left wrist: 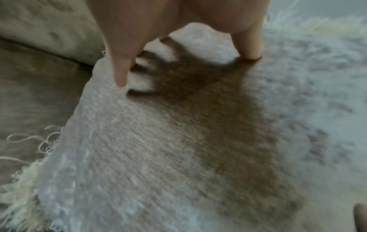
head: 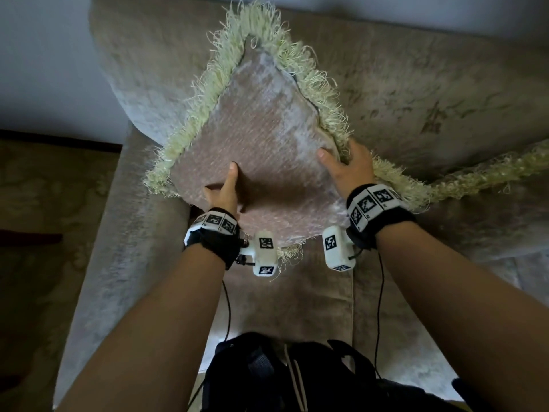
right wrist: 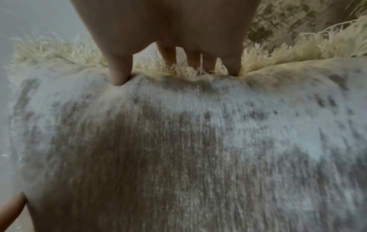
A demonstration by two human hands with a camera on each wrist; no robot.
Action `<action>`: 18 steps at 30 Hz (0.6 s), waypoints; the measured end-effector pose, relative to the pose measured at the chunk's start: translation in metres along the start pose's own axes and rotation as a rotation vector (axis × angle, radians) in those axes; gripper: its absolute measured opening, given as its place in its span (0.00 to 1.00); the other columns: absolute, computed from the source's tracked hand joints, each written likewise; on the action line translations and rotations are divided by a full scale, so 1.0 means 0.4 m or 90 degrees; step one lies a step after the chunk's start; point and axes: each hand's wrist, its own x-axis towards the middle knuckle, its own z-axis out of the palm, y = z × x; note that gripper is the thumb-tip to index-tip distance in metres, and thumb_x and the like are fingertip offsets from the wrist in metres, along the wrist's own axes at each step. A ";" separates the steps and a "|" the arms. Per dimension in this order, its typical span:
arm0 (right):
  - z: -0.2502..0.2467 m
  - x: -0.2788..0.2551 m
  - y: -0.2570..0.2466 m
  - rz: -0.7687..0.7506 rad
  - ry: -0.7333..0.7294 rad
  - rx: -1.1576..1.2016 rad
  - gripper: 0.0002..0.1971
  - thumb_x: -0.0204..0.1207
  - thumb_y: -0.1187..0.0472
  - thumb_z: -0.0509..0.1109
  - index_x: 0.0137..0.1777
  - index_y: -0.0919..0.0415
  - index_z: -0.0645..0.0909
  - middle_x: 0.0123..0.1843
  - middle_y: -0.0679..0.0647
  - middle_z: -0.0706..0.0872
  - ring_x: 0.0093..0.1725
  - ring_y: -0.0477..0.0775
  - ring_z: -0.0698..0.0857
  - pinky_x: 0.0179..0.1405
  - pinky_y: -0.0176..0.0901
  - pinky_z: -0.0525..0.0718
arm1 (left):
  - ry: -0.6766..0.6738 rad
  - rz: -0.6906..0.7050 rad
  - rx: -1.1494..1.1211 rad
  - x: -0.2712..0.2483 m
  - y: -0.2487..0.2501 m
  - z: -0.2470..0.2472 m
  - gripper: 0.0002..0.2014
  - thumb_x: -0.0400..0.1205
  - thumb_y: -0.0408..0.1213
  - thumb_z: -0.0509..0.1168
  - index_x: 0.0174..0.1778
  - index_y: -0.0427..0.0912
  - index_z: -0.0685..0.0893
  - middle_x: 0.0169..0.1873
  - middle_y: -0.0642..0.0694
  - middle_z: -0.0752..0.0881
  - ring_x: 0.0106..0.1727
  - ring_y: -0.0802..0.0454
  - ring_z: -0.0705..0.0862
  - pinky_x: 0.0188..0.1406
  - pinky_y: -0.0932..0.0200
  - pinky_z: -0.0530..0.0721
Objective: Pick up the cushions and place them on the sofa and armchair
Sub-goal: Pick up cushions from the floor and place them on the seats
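Both hands are on it: a square, taupe, velvety cushion with a shaggy cream fringe (head: 261, 138) is held corner-up like a diamond against the backrest of the grey-beige velvet sofa (head: 445, 93), its top corner pointing to twelve o'clock and its lowest corner hanging above the seat. The left hand (head: 224, 190) has it at about seven o'clock, thumb (left wrist: 247, 45) pressed flat into the front face while the fingers (left wrist: 121, 70) wrap over the edge. In the left wrist view the pile is dented under that thumb and the hand's shadow falls across the fabric. The right hand (head: 347, 165) takes the three o'clock edge, thumb (right wrist: 119, 73) on the face and the fingers (right wrist: 234, 66) buried in the fringe and curled behind it (a firm two-sided clamp, hands set apart by the cushion's width). Off at four o'clock, a second cushion with the same cream fringe (head: 487, 171) lies on the seat, its edge running out of the picture. At nine o'clock the sofa's rounded armrest (head: 118, 221) runs down beside the patterned carpet (head: 44, 197). Each wrist carries a black strap with white marker blocks (head: 368, 203).
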 end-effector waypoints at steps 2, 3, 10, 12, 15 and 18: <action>-0.011 -0.002 0.002 0.004 0.005 0.016 0.42 0.77 0.39 0.68 0.85 0.56 0.58 0.87 0.56 0.56 0.85 0.60 0.58 0.82 0.60 0.61 | 0.005 0.040 0.042 -0.020 0.003 0.001 0.53 0.82 0.62 0.72 0.95 0.46 0.49 0.90 0.38 0.66 0.87 0.35 0.72 0.83 0.38 0.78; -0.018 -0.007 0.005 0.008 0.009 0.022 0.40 0.78 0.40 0.68 0.85 0.55 0.58 0.87 0.55 0.57 0.84 0.59 0.59 0.82 0.59 0.63 | 0.006 0.060 0.057 -0.027 0.007 0.003 0.52 0.83 0.60 0.72 0.95 0.46 0.49 0.89 0.38 0.66 0.86 0.35 0.72 0.81 0.41 0.80; -0.085 -0.073 0.003 0.024 0.014 0.025 0.32 0.82 0.49 0.67 0.83 0.56 0.63 0.86 0.56 0.58 0.83 0.61 0.64 0.78 0.57 0.66 | -0.024 0.194 0.174 -0.118 0.056 0.027 0.56 0.65 0.72 0.75 0.85 0.44 0.70 0.74 0.43 0.81 0.80 0.31 0.79 0.80 0.30 0.79; -0.114 -0.100 -0.004 0.012 0.010 0.043 0.29 0.83 0.49 0.66 0.81 0.57 0.66 0.85 0.56 0.61 0.81 0.61 0.66 0.77 0.56 0.68 | -0.051 0.226 0.189 -0.191 0.078 0.040 0.35 0.83 0.57 0.73 0.82 0.42 0.75 0.61 0.50 0.82 0.76 0.35 0.82 0.77 0.35 0.81; -0.166 -0.144 -0.018 -0.013 0.007 0.084 0.27 0.82 0.50 0.67 0.79 0.59 0.70 0.80 0.56 0.72 0.76 0.58 0.74 0.73 0.52 0.74 | -0.092 0.258 0.228 -0.268 0.088 0.047 0.36 0.88 0.53 0.70 0.90 0.45 0.66 0.79 0.44 0.76 0.81 0.41 0.76 0.83 0.38 0.77; -0.222 -0.194 -0.042 -0.043 -0.003 0.111 0.22 0.82 0.52 0.67 0.72 0.62 0.77 0.71 0.56 0.81 0.63 0.54 0.81 0.59 0.43 0.76 | -0.114 0.283 0.263 -0.367 0.102 0.045 0.38 0.87 0.56 0.69 0.91 0.47 0.65 0.89 0.39 0.69 0.87 0.36 0.73 0.85 0.31 0.75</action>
